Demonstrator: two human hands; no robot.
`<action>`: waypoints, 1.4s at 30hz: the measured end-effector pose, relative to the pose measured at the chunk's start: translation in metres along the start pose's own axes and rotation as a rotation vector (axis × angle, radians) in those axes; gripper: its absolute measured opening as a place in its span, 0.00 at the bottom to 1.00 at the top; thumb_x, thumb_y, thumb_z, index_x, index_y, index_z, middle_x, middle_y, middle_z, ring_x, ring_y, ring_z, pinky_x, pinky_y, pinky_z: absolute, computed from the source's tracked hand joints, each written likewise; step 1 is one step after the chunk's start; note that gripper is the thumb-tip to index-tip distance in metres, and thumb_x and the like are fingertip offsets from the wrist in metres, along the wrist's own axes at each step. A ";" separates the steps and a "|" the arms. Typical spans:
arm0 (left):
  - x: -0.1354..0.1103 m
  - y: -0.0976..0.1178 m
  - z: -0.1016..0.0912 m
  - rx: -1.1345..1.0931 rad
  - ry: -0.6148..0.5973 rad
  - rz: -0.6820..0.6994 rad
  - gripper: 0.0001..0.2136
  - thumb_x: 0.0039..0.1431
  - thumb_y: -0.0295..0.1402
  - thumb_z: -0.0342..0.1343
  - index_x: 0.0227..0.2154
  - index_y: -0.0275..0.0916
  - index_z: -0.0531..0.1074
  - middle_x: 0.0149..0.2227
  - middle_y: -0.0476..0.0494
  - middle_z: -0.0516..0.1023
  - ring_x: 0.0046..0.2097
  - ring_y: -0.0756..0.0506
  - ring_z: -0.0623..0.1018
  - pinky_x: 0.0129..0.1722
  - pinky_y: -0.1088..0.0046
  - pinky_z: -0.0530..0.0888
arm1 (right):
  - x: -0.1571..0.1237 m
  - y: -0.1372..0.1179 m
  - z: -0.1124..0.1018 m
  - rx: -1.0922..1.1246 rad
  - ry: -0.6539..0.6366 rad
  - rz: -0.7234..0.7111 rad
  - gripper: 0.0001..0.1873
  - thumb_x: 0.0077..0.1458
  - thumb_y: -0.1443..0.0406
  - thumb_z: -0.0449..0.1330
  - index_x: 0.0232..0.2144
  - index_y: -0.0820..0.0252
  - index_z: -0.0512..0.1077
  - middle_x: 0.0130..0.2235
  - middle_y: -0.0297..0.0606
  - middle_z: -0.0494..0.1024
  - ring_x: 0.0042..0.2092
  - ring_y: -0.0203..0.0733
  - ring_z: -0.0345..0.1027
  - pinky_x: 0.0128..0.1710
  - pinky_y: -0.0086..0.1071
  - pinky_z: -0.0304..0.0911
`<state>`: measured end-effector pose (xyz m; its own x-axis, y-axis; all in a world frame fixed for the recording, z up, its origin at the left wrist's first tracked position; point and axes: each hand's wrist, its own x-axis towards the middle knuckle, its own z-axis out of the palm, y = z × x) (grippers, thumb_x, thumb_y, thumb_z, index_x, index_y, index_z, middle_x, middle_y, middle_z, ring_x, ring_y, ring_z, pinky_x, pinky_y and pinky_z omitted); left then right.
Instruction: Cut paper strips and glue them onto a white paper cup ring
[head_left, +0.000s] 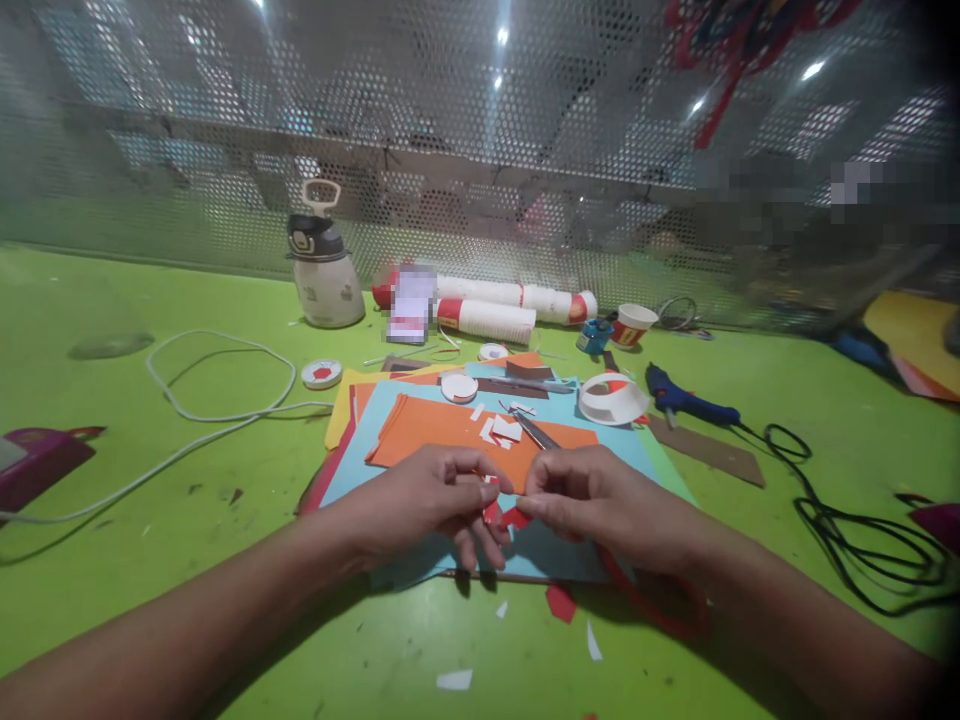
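My left hand (442, 495) and my right hand (592, 495) meet over a stack of coloured paper sheets (450, 430). Both pinch a small red and white paper piece (501, 512) between their fingertips, just above the light blue sheet. Orange sheets lie right behind the hands, with white paper scraps (504, 430) and closed scissors (536, 430) on them. A red paper strip (652, 605) trails under my right wrist.
A blue glue gun (686, 400) with a black cord (847, 530) lies to the right. A cut paper cup ring (611, 398), stacked paper cups (510, 305), a white bottle (322, 270), a white cable (217, 400) and a perforated screen (480, 150) stand around the green table.
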<state>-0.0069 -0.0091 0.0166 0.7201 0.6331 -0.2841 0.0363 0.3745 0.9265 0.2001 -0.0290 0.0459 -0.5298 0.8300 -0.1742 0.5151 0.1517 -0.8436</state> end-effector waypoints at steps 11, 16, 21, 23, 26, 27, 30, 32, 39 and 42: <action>0.000 -0.004 0.015 0.034 -0.093 -0.043 0.11 0.57 0.39 0.57 0.33 0.37 0.65 0.25 0.41 0.79 0.28 0.43 0.81 0.21 0.75 0.72 | -0.005 0.005 0.005 -0.016 -0.043 0.091 0.15 0.54 0.56 0.60 0.22 0.60 0.67 0.21 0.26 0.63 0.25 0.31 0.54 0.22 0.27 0.49; -0.001 -0.006 0.018 0.005 -0.126 -0.057 0.08 0.62 0.36 0.49 0.31 0.37 0.66 0.28 0.40 0.80 0.30 0.44 0.82 0.22 0.76 0.73 | -0.005 0.003 0.007 -0.055 0.002 0.091 0.14 0.53 0.59 0.61 0.21 0.60 0.66 0.21 0.26 0.63 0.24 0.31 0.54 0.22 0.26 0.49; -0.003 -0.004 0.018 -0.040 -0.141 -0.077 0.03 0.59 0.28 0.51 0.33 0.35 0.68 0.30 0.39 0.80 0.29 0.45 0.82 0.24 0.74 0.75 | -0.002 0.008 0.007 -0.066 0.038 0.083 0.13 0.51 0.61 0.63 0.20 0.60 0.66 0.20 0.26 0.63 0.24 0.31 0.53 0.22 0.27 0.50; -0.004 -0.004 0.019 -0.033 -0.128 -0.075 0.02 0.59 0.28 0.52 0.32 0.35 0.67 0.30 0.39 0.80 0.29 0.44 0.82 0.24 0.74 0.74 | -0.002 0.009 0.007 -0.057 0.049 0.085 0.14 0.50 0.59 0.63 0.21 0.60 0.66 0.20 0.26 0.63 0.24 0.31 0.53 0.21 0.27 0.50; -0.005 -0.004 0.021 -0.022 -0.115 -0.057 0.03 0.58 0.29 0.54 0.33 0.35 0.67 0.31 0.39 0.80 0.30 0.44 0.82 0.25 0.73 0.75 | -0.001 0.011 0.007 -0.025 0.068 0.088 0.16 0.48 0.57 0.66 0.21 0.61 0.67 0.19 0.26 0.64 0.23 0.30 0.53 0.20 0.26 0.49; -0.005 -0.004 0.021 -0.024 -0.109 -0.044 0.04 0.58 0.30 0.55 0.33 0.36 0.67 0.31 0.40 0.80 0.30 0.44 0.82 0.26 0.73 0.75 | -0.001 0.011 0.007 -0.005 0.074 0.088 0.16 0.47 0.57 0.67 0.21 0.61 0.68 0.19 0.26 0.64 0.23 0.30 0.53 0.20 0.25 0.49; -0.004 -0.004 0.021 -0.023 -0.076 -0.005 0.06 0.57 0.33 0.57 0.33 0.35 0.66 0.30 0.40 0.80 0.30 0.43 0.82 0.25 0.72 0.75 | 0.000 0.010 0.006 0.069 0.096 0.084 0.18 0.45 0.56 0.68 0.20 0.62 0.68 0.19 0.25 0.64 0.21 0.28 0.53 0.19 0.24 0.48; -0.004 -0.003 0.021 -0.022 -0.031 0.019 0.07 0.57 0.34 0.57 0.32 0.35 0.66 0.30 0.39 0.80 0.29 0.43 0.81 0.25 0.72 0.75 | 0.000 0.009 0.005 0.125 0.122 0.084 0.19 0.45 0.54 0.68 0.20 0.61 0.67 0.17 0.24 0.63 0.19 0.28 0.52 0.17 0.23 0.47; -0.001 0.001 0.019 -0.108 0.136 0.100 0.07 0.55 0.31 0.58 0.31 0.35 0.65 0.31 0.39 0.79 0.31 0.43 0.81 0.27 0.72 0.74 | -0.004 -0.001 0.001 0.230 0.294 0.029 0.16 0.51 0.54 0.63 0.22 0.61 0.70 0.16 0.24 0.62 0.17 0.27 0.49 0.17 0.24 0.45; 0.000 0.000 0.021 -0.125 0.134 0.111 0.07 0.54 0.31 0.59 0.30 0.34 0.66 0.31 0.39 0.79 0.31 0.43 0.81 0.25 0.73 0.73 | -0.002 -0.002 0.006 0.185 0.282 -0.020 0.14 0.51 0.58 0.62 0.21 0.62 0.73 0.17 0.26 0.64 0.19 0.28 0.51 0.18 0.25 0.46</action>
<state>0.0079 -0.0231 0.0219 0.6162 0.7563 -0.2199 -0.1301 0.3731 0.9186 0.1960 -0.0339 0.0452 -0.3180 0.9476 -0.0310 0.3615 0.0910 -0.9279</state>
